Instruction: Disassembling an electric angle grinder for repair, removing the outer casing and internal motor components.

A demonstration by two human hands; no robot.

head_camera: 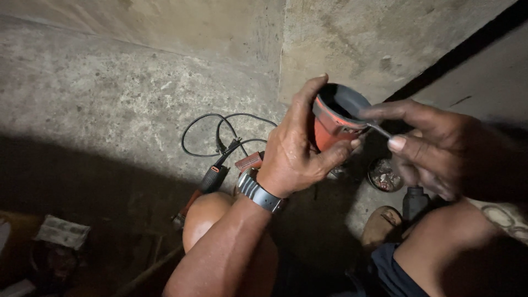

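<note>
The upper left of the frame is bare concrete floor (99, 93), open to any reach. Centre, a looped black cable (220, 129) and a power tool (212, 179) lie across the way. At centre right, the left hand (294, 151) and right hand (434, 146) close around an orange housing (333, 118), crowding that space. Below them a small tin of bits (384, 175) and the knees block the lower frame. Lower left, dark clutter (60, 234) narrows passage
</note>
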